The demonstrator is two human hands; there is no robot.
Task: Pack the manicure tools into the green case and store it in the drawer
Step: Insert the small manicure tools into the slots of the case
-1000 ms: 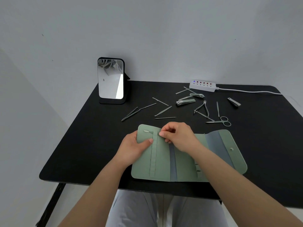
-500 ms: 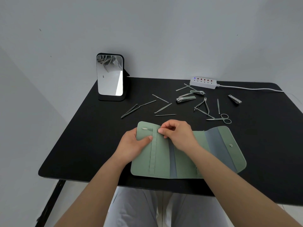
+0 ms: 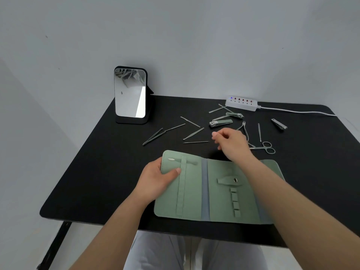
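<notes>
Head view: a green case (image 3: 194, 191) is laid open and flat on a black table (image 3: 97, 182), in the lower centre of the frame. Three soft green panels are seen, divided by grey-blue fold strips. On the left panel a long vertical elastic band is stitched; one slim tool (image 3: 182, 161) with a pale spoon-shaped tip is tucked across beneath it, near the top edge. On the middle panel a snap tab with a metal stud is seen, with a column of small loops below it, all unfilled. The right panel is partly hidden by the right forearm.

The case's left edge is gripped by the left hand (image 3: 157, 178), with the thumb pressed on the panel beside the band. The right hand (image 3: 230, 144) is held above the table just beyond the case, fingers loosely curled and nothing held.

Loose tools are scattered across the upper centre and right: three nail clippers (image 3: 221, 122), one pair of scissors (image 3: 266, 147), one cuticle nipper (image 3: 245, 129) partly hidden by the right hand, one pair of tweezers (image 3: 153, 136), and roughly seven thin metal picks and files (image 3: 193, 133); an exact count cannot be made.

At upper left a standing mirror (image 3: 130, 93) is seen; at upper right, a white power strip (image 3: 241, 103) with its cord.
</notes>
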